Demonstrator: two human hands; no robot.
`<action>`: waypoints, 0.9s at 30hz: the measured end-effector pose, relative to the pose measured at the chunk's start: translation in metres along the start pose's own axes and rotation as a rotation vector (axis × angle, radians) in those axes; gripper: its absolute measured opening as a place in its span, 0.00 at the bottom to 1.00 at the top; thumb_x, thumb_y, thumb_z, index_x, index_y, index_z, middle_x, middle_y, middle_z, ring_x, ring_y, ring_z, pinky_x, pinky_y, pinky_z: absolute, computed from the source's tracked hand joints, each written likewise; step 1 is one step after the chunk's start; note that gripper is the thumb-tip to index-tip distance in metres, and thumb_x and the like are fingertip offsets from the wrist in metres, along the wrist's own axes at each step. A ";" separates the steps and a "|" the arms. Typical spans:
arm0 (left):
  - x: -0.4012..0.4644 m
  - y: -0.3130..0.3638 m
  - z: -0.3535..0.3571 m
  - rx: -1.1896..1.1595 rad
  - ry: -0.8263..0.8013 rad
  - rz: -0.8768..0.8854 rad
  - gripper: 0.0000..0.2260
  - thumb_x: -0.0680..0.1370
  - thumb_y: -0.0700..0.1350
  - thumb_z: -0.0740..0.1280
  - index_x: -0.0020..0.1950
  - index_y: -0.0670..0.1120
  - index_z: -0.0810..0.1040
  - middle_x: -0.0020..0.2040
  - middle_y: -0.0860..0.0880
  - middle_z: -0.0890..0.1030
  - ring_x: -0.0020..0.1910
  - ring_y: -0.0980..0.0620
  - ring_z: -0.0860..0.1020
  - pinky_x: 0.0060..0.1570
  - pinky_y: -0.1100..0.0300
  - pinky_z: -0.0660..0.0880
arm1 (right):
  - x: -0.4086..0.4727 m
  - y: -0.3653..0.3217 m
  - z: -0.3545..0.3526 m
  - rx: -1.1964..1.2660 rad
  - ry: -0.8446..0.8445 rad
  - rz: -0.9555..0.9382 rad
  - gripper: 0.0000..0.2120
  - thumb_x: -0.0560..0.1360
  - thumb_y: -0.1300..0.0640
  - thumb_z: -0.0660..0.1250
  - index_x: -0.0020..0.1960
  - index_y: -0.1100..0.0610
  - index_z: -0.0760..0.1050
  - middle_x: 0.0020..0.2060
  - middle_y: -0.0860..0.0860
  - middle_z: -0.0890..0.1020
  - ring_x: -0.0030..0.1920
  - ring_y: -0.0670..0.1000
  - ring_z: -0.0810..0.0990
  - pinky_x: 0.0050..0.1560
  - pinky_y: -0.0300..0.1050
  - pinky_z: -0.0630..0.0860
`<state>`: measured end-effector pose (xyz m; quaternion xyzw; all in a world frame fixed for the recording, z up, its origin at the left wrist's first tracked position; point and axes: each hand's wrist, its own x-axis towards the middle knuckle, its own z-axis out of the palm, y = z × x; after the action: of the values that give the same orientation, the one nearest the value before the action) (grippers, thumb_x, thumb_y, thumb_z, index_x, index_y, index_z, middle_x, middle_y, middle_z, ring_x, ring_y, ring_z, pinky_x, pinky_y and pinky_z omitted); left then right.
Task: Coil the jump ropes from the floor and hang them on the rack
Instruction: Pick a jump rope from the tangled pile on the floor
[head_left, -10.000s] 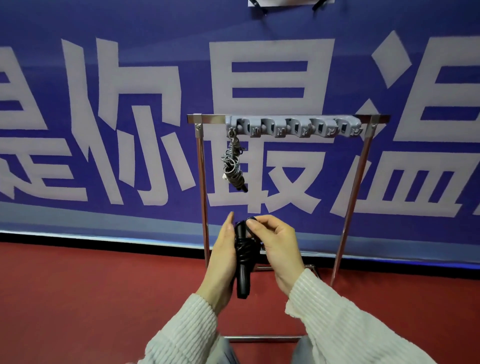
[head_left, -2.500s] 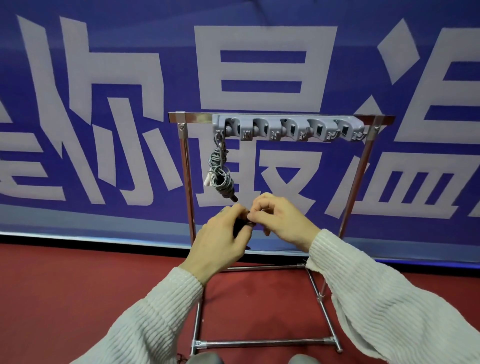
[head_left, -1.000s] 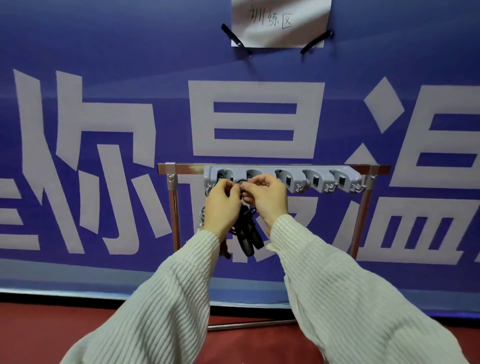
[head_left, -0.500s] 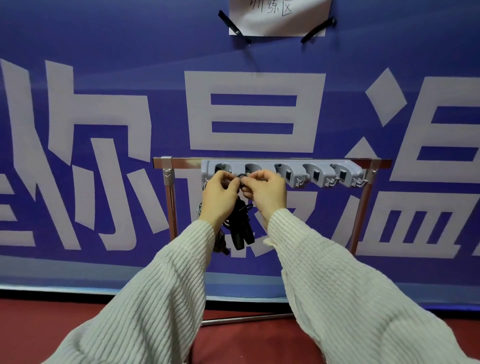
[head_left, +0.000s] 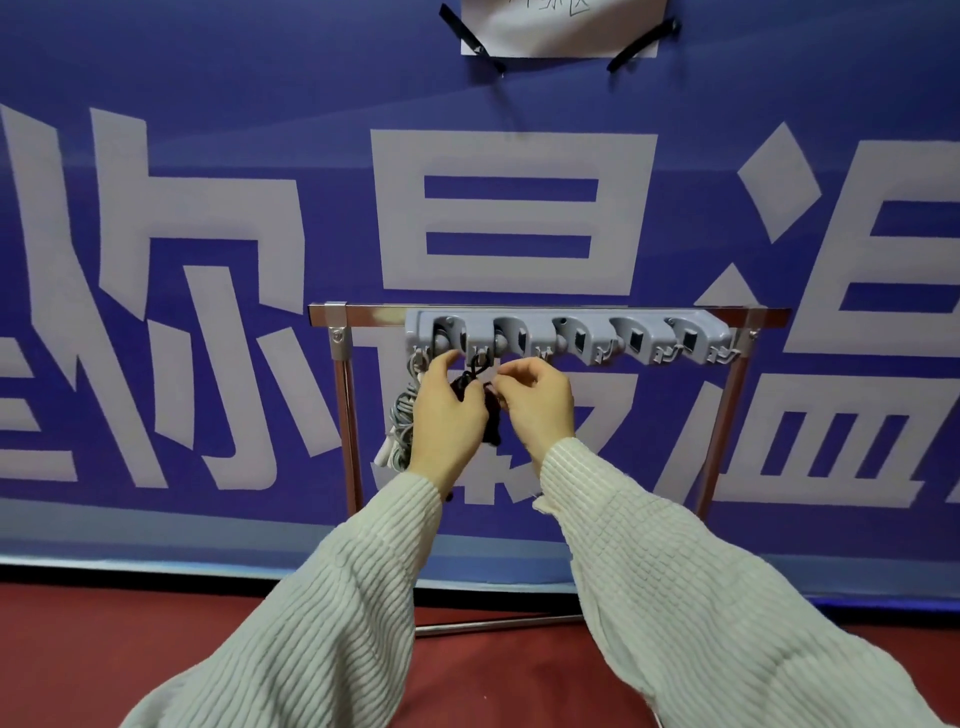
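Hands (head_left: 493, 410) lower, black rope (head_left: 475, 371) hooked.

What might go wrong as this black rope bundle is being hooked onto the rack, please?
1. The black rope hangs from its hook by a thin loop; letting go early may drop it.
2. The left hand is against the grey rope and could knock it off.
3. The right hand may loosen the coil.

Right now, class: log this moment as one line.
step: hanging black jump rope on rack | left hand: holding rope | right hand: holding rope | grey rope: hung
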<state>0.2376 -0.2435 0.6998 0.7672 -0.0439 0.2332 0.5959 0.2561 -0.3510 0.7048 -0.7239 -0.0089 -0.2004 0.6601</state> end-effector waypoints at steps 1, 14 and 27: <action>-0.007 0.000 0.000 -0.001 0.021 0.036 0.21 0.83 0.42 0.63 0.76 0.51 0.67 0.68 0.56 0.73 0.52 0.73 0.73 0.51 0.74 0.69 | -0.004 0.000 -0.003 -0.010 0.006 -0.012 0.05 0.77 0.61 0.70 0.51 0.53 0.82 0.46 0.50 0.85 0.49 0.49 0.84 0.44 0.41 0.80; -0.061 0.006 -0.052 -0.060 0.023 -0.070 0.07 0.81 0.39 0.62 0.51 0.45 0.80 0.41 0.46 0.83 0.33 0.52 0.82 0.35 0.49 0.83 | -0.077 -0.002 0.004 -0.070 -0.179 0.015 0.04 0.77 0.60 0.72 0.50 0.57 0.85 0.43 0.51 0.87 0.44 0.49 0.84 0.45 0.42 0.81; -0.197 -0.139 -0.179 -0.099 0.088 -0.448 0.08 0.81 0.37 0.63 0.43 0.45 0.78 0.39 0.47 0.80 0.32 0.57 0.79 0.37 0.60 0.75 | -0.228 0.101 0.095 -0.163 -0.545 0.241 0.09 0.75 0.61 0.71 0.37 0.53 0.81 0.32 0.52 0.81 0.35 0.50 0.78 0.38 0.47 0.75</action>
<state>0.0563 -0.0782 0.5274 0.7166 0.1423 0.1258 0.6711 0.1009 -0.2157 0.5354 -0.7975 -0.0833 0.0808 0.5921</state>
